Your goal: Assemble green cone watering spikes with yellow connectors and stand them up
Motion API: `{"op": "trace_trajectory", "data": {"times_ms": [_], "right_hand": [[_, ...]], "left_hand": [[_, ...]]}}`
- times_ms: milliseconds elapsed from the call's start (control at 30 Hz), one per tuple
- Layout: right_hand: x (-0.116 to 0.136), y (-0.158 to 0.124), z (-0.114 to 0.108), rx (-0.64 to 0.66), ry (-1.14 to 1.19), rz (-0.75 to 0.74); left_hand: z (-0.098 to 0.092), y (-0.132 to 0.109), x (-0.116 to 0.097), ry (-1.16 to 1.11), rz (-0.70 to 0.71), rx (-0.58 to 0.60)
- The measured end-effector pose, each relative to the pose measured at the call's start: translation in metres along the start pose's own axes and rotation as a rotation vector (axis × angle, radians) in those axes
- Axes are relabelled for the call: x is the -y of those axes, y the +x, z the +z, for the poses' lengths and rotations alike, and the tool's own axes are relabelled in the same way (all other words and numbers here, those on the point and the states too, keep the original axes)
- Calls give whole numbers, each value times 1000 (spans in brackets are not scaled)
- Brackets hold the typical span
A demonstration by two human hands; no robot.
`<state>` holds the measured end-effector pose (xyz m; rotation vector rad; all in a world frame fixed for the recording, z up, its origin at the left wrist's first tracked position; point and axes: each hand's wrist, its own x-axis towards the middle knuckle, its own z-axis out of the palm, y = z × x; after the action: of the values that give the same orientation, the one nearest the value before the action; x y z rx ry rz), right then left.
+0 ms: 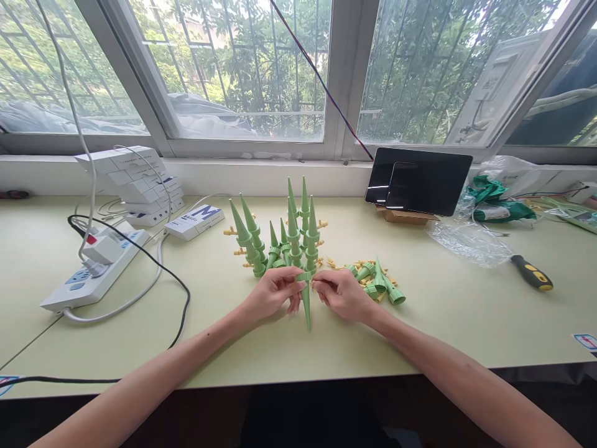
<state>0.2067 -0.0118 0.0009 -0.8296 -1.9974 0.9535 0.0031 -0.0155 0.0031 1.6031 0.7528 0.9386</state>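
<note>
My left hand (pixel 275 291) pinches the collar of a green plastic spike (pixel 306 308), whose tip points down toward the table. Close to the collar's right side, my right hand (pixel 342 292) has its thumb and fingers pinched together; what it holds, if anything, is too small to make out. Behind both hands stand several stacked green spikes (pixel 293 233), tips up, some with yellow pieces (pixel 239 252) sticking out sideways. To the right of my right hand lies a pile of loose green spikes (pixel 379 280) among small yellow pieces (pixel 389 274).
A white power strip (pixel 100 267) with cables and stacked white boxes (pixel 144 183) occupy the left. At the back right, a black tablet (pixel 426 180) and a phone (pixel 402 186) lean upright. A screwdriver (pixel 532 272) lies near plastic wrap (pixel 471 241) and green packets (pixel 504 210).
</note>
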Motion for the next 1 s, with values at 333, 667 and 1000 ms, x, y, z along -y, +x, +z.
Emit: {"op": "trace_trajectory", "data": {"times_ms": [333, 667, 1000], "right_hand": [[-2, 0, 1, -13, -15, 0], [-2, -1, 1, 0, -43, -24], [-5, 0, -8, -30, -172, -41]], "left_hand": [[-3, 0, 5, 11, -4, 11], [-3, 1, -3, 56, -24, 24], [-9, 0, -3, 141, -61, -26]]}}
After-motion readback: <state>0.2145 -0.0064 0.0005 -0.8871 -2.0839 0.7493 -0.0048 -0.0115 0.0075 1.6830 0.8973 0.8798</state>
